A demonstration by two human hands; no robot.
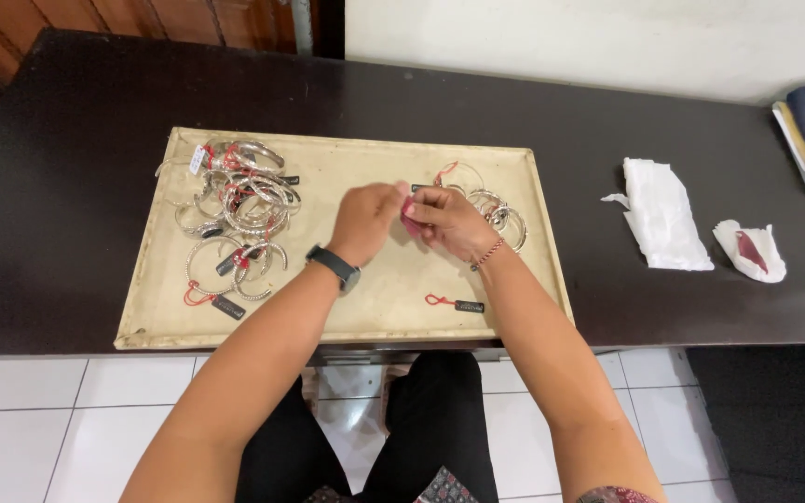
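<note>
both hands meet over tray: left hand and right hand pinch small pink cloth; bracelet pile well left.

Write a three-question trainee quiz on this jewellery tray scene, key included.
1. True or false: the heap of silver metal bangles lies on the left of the shallow beige tray.
2. What does the left hand wear at the wrist?
3. The loose black tag on a red cord lies: A) on the tray, B) on the crumpled white tissue.

Key: 1 true; 2 a black wristwatch; 3 A.
</note>
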